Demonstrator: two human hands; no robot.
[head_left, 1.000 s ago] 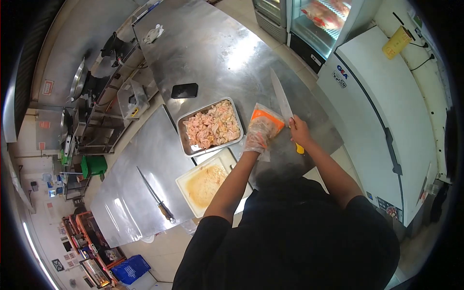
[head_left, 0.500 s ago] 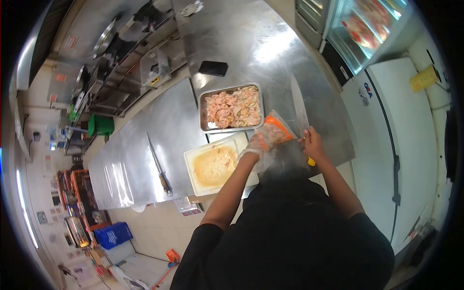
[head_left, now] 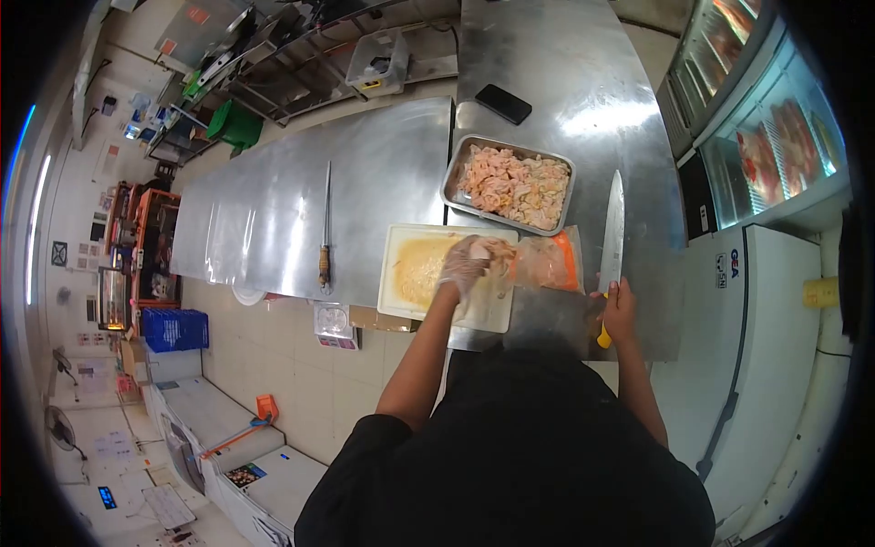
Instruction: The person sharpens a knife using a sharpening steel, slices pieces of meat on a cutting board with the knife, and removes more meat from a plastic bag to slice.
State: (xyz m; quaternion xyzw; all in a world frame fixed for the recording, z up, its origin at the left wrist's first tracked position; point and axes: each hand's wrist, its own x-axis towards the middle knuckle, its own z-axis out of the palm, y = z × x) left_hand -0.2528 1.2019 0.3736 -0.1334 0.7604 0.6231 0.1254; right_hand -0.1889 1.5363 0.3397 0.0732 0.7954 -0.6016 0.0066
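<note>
My left hand [head_left: 466,265], in a clear plastic glove, grips some raw chicken pieces [head_left: 493,252] over the right half of the white cutting board [head_left: 389,298]. Wet residue and small scraps cover the board's middle. Just right of the board lies a clear plastic bag with orange print [head_left: 552,262], with pale meat showing inside. My bare right hand [head_left: 620,312] is closed around the yellow handle of a large knife [head_left: 615,223], whose blade points away from me along the steel table. Beyond the board, a metal tray [head_left: 448,185] holds a pile of cut raw chicken.
A sharpening steel [head_left: 325,232] lies on the table [head_left: 255,219] to the left. A black phone [head_left: 503,104] rests behind the tray. Under the near edge stands a scale [head_left: 336,326]. A white freezer [head_left: 756,337] and glass-door fridges flank the right side.
My left hand has moved from the bag to above the board, now with chicken in it. The bag lies released on the table. My right hand keeps the knife; the view has turned left.
</note>
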